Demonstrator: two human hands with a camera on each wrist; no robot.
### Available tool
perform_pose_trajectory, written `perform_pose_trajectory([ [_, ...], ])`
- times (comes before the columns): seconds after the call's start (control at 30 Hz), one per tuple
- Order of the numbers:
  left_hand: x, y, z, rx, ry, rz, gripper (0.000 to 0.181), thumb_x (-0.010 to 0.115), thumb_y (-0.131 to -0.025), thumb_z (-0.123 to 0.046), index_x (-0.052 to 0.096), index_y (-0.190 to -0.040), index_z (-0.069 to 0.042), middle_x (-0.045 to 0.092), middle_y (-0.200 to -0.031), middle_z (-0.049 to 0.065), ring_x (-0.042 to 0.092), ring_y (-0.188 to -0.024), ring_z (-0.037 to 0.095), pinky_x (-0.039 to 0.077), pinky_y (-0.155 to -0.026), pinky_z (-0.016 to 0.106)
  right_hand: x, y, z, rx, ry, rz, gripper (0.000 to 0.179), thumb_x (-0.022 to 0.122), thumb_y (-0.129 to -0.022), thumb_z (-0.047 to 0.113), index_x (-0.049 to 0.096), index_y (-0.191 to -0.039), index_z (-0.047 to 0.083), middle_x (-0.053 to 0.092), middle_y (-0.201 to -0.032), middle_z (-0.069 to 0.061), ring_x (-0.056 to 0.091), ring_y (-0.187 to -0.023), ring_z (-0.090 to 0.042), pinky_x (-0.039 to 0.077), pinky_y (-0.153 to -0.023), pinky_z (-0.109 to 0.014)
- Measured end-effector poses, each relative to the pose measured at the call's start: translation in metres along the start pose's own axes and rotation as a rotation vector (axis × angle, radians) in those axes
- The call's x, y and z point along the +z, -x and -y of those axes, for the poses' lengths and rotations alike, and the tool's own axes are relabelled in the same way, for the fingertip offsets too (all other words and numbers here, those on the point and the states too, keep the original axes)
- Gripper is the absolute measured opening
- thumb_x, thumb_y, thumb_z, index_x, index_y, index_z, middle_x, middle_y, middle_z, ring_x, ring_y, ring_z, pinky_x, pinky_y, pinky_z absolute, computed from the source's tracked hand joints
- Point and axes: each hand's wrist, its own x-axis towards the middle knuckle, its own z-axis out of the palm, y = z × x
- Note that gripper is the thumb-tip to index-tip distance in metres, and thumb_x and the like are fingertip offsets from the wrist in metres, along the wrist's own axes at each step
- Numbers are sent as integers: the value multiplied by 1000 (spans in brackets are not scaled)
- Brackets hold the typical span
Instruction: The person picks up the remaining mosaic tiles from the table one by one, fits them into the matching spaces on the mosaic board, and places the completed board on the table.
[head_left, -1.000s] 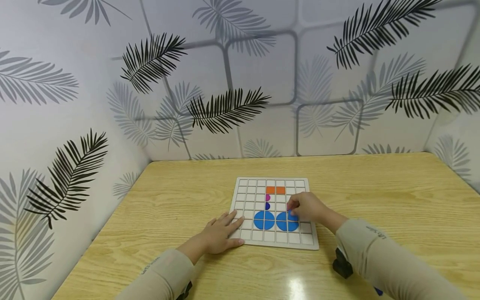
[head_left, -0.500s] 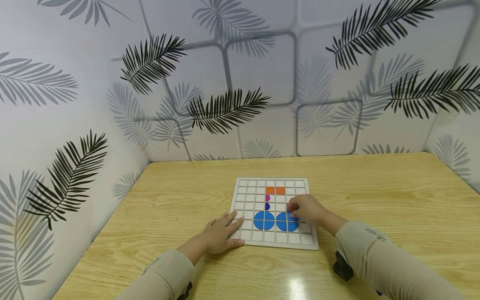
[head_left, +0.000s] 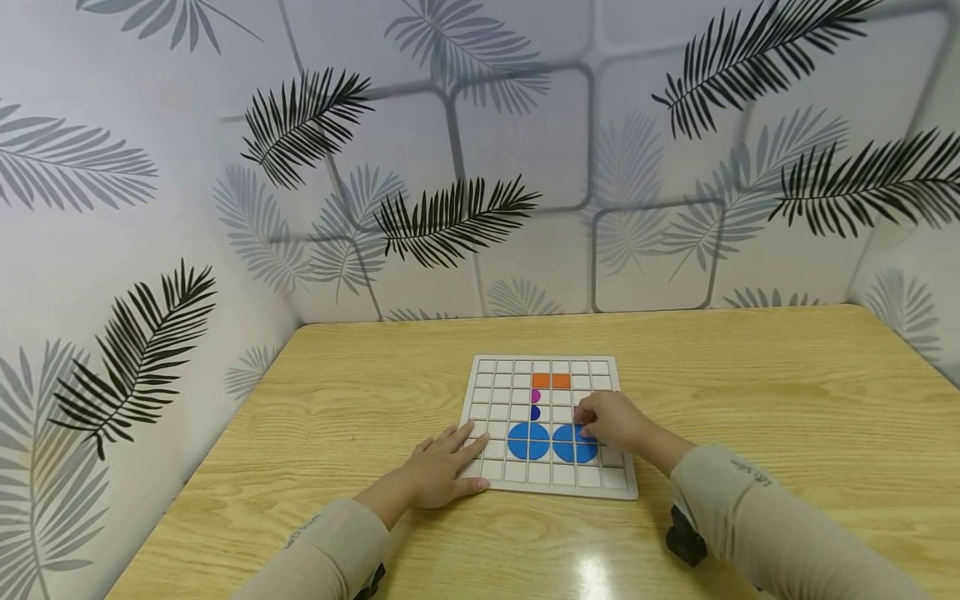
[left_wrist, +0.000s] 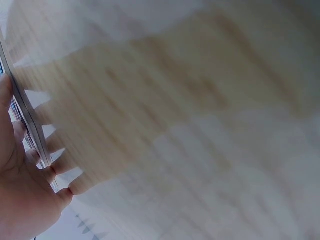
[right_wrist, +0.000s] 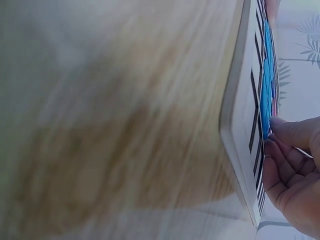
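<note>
A white gridded board point(head_left: 626, 493) lies flat on the table, bearing coloured tiles. My left hand point(head_left: 442, 472) rests spread over its left edge, fingers straight. At the right side, my right hand point(head_left: 613, 419) has thumb and fingers curled at the upper part of the right blue circle point(head_left: 574, 450), seemingly pinching its upper-right blue quarter-circle tile, partly covered by the thumb. Another blue circle point(head_left: 528, 441) sits beside it. Above are a dark blue half-circle point(head_left: 535, 412), a magenta half-circle point(head_left: 536, 396) and two orange squares point(head_left: 551, 381). In the right wrist view, the thumb point(right_wrist: 292, 134) meets the blue tiles point(right_wrist: 266, 95).
The wooden table point(head_left: 360, 367) extends around the board and meets a leaf-patterned wall point(head_left: 525, 250) at the back. A black device point(head_left: 685, 537) is strapped beneath the right sleeve. Light glares off the table near the front.
Both hands stay almost in place. The right hand's fingers shift very slightly downward at the blue circle; the tiles in view keep their cells.
</note>
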Motion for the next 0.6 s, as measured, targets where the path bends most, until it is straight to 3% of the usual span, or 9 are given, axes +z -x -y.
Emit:
perform_pose_trajectory([
  [0.33, -1, 0, -1, 7, 0, -1, 64, 37, -86, -51, 20, -139, -20, 11, -143, 8, 10, -128, 29, 12, -98, 50, -8, 11, 5, 35, -41, 5, 10, 59, -78, 1, 62, -88, 1, 59, -81, -1, 53, -76, -15, 45, -70, -32],
  [0.6, -1, 0, 0, 5, 2, 3, 64, 37, -87, -51, 20, -139, -19, 11, -143, 9, 10, -128, 29, 12, -98, 50, -17, 26, 8, 0, -71, -25, 7, 59, -78, 1, 62, -86, 1, 59, -78, -2, 53, -74, -16, 45, -67, -32],
])
